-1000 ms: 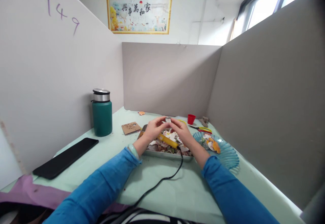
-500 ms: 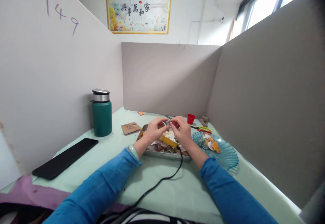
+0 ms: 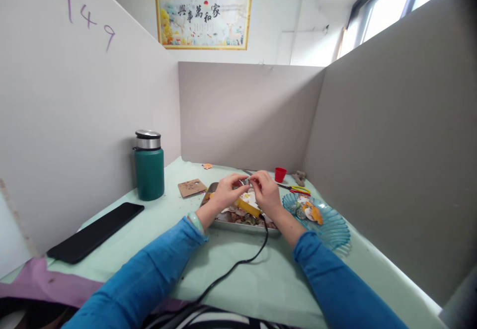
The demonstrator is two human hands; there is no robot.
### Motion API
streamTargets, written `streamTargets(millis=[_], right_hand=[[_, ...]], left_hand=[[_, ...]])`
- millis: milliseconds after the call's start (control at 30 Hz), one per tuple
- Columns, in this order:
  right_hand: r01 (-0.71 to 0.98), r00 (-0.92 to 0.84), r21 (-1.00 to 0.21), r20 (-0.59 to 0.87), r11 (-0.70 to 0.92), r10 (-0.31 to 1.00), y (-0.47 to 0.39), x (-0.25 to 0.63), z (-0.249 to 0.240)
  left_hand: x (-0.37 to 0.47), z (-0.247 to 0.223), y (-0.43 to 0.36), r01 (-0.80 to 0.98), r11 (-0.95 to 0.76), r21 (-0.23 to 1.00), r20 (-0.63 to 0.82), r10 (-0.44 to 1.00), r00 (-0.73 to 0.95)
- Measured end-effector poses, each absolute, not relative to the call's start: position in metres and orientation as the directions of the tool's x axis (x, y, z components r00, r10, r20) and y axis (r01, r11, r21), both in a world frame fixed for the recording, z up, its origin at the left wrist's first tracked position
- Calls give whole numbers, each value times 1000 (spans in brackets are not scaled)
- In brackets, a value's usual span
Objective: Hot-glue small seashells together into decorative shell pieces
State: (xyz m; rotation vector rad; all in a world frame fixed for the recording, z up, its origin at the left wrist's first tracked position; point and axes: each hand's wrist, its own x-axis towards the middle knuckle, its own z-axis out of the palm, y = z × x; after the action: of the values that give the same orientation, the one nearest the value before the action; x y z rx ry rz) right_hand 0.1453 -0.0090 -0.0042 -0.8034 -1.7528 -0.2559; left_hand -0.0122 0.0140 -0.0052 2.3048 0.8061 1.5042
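Over a metal tray (image 3: 242, 227), both my hands meet with fingers bent and fingertips close together. My left hand (image 3: 227, 191) is closed around the edge of something small, partly white and reddish, that the fingers mostly hide. My right hand (image 3: 265, 190) pinches at the same spot, its fingertips touching or nearly touching the left ones. Below them a yellow tool handle (image 3: 248, 208) with a black cord (image 3: 238, 265) lies across the tray. Brownish and pinkish scraps (image 3: 238, 216) fill the tray under it.
A blue scalloped glass plate (image 3: 333, 227) with orange and white pieces stands at right. Yellow-and-red-handled pliers or scissors (image 3: 300, 190) and a red cup (image 3: 280, 174) lie behind. At left are a brown card (image 3: 192, 188), a green bottle (image 3: 149, 172) and a black flat object (image 3: 97, 232).
My right hand's fingers have shifted slightly and drawn closer together at the small thing. My left hand stays nearly in place.
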Motion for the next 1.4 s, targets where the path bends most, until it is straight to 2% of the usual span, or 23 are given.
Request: streamTargets(millis=[467,667,867,1400], right_hand=[[651,-54,-300,898,697,437,-8,145,-5],[649,-61,-307,891,696,450,-9,144,-6],[649,-72,-309,885,695,461,-10,144,-4],[631,-70,-341,870,697,489,-7,145,-7]], left_hand=[[-10,-3,8,263,-794,547,736,607,301],[-11,-2,8,275,-803,528,736,595,323],[-13,-3,9,272,-777,568,714,629,307],[-14,-1,7,283,-798,532,731,601,322]])
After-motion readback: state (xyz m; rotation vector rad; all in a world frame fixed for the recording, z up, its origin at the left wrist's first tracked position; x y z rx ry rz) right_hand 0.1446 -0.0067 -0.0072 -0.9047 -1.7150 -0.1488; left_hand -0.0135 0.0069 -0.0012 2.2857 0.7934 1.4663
